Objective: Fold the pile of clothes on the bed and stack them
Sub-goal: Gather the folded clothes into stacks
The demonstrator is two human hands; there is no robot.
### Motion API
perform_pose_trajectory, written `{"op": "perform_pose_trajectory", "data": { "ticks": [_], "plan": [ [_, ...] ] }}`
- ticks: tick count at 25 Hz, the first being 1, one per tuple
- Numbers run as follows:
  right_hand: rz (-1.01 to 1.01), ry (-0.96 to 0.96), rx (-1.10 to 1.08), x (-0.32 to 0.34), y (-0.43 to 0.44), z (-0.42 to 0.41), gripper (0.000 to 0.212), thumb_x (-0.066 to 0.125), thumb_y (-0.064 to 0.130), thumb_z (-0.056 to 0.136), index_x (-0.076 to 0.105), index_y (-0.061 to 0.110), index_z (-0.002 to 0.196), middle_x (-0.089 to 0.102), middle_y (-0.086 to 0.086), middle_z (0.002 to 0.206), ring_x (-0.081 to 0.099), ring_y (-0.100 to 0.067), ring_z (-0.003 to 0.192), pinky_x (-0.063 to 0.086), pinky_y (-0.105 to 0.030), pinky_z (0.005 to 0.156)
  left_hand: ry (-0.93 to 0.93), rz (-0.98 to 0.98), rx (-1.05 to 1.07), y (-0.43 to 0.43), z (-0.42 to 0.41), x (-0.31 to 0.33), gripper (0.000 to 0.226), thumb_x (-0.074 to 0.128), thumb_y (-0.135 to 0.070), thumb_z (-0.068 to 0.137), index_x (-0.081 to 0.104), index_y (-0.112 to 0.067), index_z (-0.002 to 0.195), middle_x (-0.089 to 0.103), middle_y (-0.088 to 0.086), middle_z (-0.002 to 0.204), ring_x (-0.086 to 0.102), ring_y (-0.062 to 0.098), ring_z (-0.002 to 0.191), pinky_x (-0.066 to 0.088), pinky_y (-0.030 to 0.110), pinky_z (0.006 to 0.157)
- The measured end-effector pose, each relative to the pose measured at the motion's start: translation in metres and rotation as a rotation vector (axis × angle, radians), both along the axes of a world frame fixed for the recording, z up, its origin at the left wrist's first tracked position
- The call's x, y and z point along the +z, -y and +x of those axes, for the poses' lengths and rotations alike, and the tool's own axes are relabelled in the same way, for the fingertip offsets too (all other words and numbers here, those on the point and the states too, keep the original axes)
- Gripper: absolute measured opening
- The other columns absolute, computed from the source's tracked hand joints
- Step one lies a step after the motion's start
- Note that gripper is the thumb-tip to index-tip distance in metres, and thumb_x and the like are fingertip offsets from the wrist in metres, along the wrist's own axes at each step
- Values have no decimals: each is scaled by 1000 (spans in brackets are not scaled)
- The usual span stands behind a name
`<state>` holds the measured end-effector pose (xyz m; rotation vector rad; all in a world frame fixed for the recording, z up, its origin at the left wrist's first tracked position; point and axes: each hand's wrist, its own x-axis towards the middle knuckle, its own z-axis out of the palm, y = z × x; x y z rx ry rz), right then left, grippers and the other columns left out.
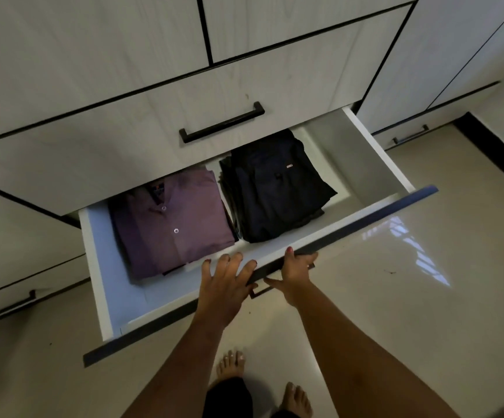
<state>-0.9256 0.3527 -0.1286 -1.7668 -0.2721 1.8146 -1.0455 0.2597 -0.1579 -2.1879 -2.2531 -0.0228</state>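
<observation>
Already folded, the purple shirt (169, 227) and dark stack (277, 191) sit side by side in the open drawer (365, 220). The left hand (226, 286) rests spread on its front; the right hand (297, 276) grips it, likely to slide it.

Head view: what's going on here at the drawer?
A person stands barefoot at an open drawer. The left hand lies spread over its front edge; the right hand grips that edge beside it. Inside lie a folded purple shirt on the left and a stack of dark folded clothes on the right.
</observation>
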Motion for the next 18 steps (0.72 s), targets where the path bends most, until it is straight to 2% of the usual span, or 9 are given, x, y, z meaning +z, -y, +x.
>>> {"op": "perform_pose_trajectory", "data": {
  "ticks": [2, 4, 6, 8, 9, 11, 13, 16, 18],
  "plan": [
    [-12, -73, 123, 3, -24, -6, 75, 46, 20, 101, -8, 37, 150, 33, -18, 145, 39, -42, 131, 43, -64, 96, 1, -2, 137, -14, -4, 9, 51, 86, -22, 60, 55, -22, 102, 60, 2, 87, 56, 23, 77, 42, 36, 67],
    [11, -107, 297, 4, -45, -11, 61, 33, 27, 106, -8, 35, 150, 32, -12, 151, 41, -41, 132, 40, -59, 102, 32, -26, 285, -19, -16, 10, 45, 85, 0, 47, 64, -18, 83, 58, 2, 63, 56, 22, 54, 41, 29, 56],
    [84, -95, 507, 6, -58, -19, 57, 28, 24, 107, -8, 29, 151, 35, -7, 149, 41, -36, 134, 41, -52, 102, 75, -109, 437, -18, -43, 11, 35, 80, 7, 50, 65, -15, 74, 60, 5, 59, 58, 23, 47, 40, 24, 50],
    [155, -62, 653, 5, -67, -37, 62, 34, 9, 104, -1, 27, 152, 32, -6, 150, 37, -32, 137, 42, -51, 100, 157, -198, 495, -22, -75, 10, 26, 67, 2, 72, 65, -16, 92, 67, 6, 88, 65, 25, 75, 44, 27, 60],
    [176, -64, 701, 2, -70, -48, 68, 38, 4, 102, -1, 28, 152, 27, -7, 154, 35, -32, 138, 43, -52, 99, 196, -216, 459, -26, -92, 7, 31, 60, -4, 80, 64, -18, 107, 65, 3, 106, 63, 24, 94, 46, 29, 73],
    [217, -72, 776, 0, -74, -72, 78, 42, 1, 100, -7, 32, 152, 18, -5, 159, 32, -32, 139, 45, -54, 99, 231, -233, 399, -37, -118, 0, 49, 60, -15, 83, 51, -24, 131, 55, -2, 132, 50, 20, 121, 38, 31, 98],
    [259, -53, 819, -2, -87, -97, 80, 44, 2, 99, -7, 33, 153, 15, -4, 160, 32, -32, 139, 45, -54, 100, 236, -242, 433, -58, -139, -2, 60, 63, -22, 83, 39, -29, 138, 47, -3, 139, 40, 19, 129, 31, 32, 106],
    [309, 5, 901, -7, -117, -129, 70, 42, 11, 102, 1, 33, 153, 20, -13, 157, 34, -35, 137, 44, -52, 102, 223, -346, 508, -97, -167, -1, 67, 62, -20, 86, 28, -34, 142, 36, -4, 146, 30, 20, 133, 32, 35, 104],
    [332, 92, 1019, -12, -134, -149, 73, 42, 6, 100, 0, 35, 153, 17, -18, 156, 33, -38, 137, 41, -53, 105, 226, -413, 565, -117, -181, -2, 73, 63, -20, 86, 22, -35, 144, 27, -2, 149, 22, 21, 137, 35, 37, 102]
  ]
}}
